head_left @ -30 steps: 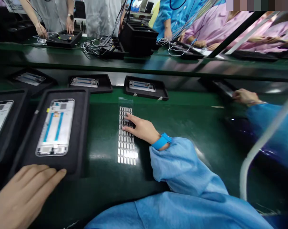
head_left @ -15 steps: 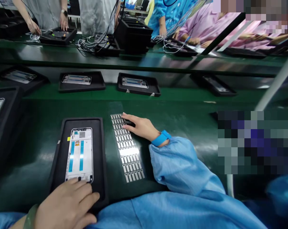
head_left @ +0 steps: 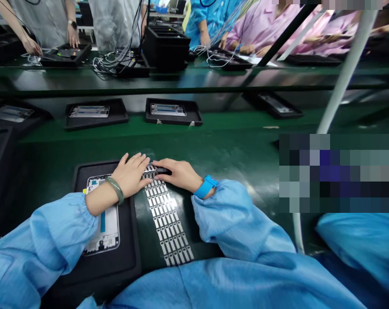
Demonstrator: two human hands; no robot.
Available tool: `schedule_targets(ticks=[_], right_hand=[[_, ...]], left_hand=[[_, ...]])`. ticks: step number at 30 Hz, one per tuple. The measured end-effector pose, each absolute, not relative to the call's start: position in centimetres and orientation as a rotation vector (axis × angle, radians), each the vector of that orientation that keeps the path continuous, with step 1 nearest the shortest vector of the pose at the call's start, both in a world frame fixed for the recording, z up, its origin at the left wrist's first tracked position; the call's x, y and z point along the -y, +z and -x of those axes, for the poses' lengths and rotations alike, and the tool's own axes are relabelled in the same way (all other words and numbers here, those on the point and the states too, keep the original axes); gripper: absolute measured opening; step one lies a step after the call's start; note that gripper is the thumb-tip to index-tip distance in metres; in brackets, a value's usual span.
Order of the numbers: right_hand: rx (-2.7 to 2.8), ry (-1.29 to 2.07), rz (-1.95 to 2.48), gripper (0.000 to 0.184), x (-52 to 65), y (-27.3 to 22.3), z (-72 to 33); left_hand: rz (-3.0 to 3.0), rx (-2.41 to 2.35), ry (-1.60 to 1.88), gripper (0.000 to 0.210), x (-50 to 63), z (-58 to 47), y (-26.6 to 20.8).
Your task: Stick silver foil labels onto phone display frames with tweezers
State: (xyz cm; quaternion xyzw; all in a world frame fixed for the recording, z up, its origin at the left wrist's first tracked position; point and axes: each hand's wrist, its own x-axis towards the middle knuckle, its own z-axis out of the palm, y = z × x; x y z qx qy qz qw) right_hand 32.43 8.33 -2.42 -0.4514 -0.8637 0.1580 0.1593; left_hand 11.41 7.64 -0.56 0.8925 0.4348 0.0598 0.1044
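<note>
A clear sheet with rows of small pale die-cut stickers (head_left: 168, 223) lies on the green bench. My left hand (head_left: 132, 174) rests across the sheet's far left edge, fingers stretched out, a bangle at the wrist. Opposite it, my right hand (head_left: 178, 172) is closed around a slim black tool (head_left: 164, 171) at the sheet's far end; the tool's tip and exact kind are hidden. Under my left forearm, a phone frame (head_left: 112, 227) with blue strips lies in a black foam tray (head_left: 128, 253), its middle partly covered.
Several black trays with phone frames, one of them a tray (head_left: 194, 118), line the green belt beyond. A white pole (head_left: 347, 73) rises at the right. Across the bench, co-workers handle trays beside tangled cables (head_left: 107, 64) and a stack of black trays (head_left: 166, 47).
My left hand has moved forward and right, from the near end of the phone frame to the sticker sheet's far end. My right hand stays by the sheet with the black tool.
</note>
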Motion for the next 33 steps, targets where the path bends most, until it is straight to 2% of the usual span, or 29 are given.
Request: schedule_targets(ticks=[3,11,14,16,25,33], right_hand=[[2.445,0.502,1.214,0.037,-8.1,-2.6,-32.1],[2.035,0.81,1.162,0.017,-7.3,-2.1,-31.1],[1.677,1.022,1.182,0.019,-6.7,-1.6,-30.2],[1.59,1.044,1.207,0.025,-6.4,-1.4,-29.6],[1.433,1.248,1.151,0.028,-6.1,-1.4,-28.9],[1.452,1.252,1.112,0.028,-5.9,-1.2,-29.0]], left_hand=[[-2.587,-1.277,0.217,0.053,-7.4,-11.6,-1.2],[-2.263,-1.252,0.521,0.021,-6.8,-11.3,-0.6],[-2.072,-1.214,0.635,0.024,-6.4,-11.3,0.0],[-1.95,-1.197,0.684,0.027,-6.2,-11.3,0.4],[-1.629,-1.176,0.766,0.03,-6.2,-11.3,1.0],[-1.579,-1.164,0.769,0.03,-5.9,-11.4,0.8]])
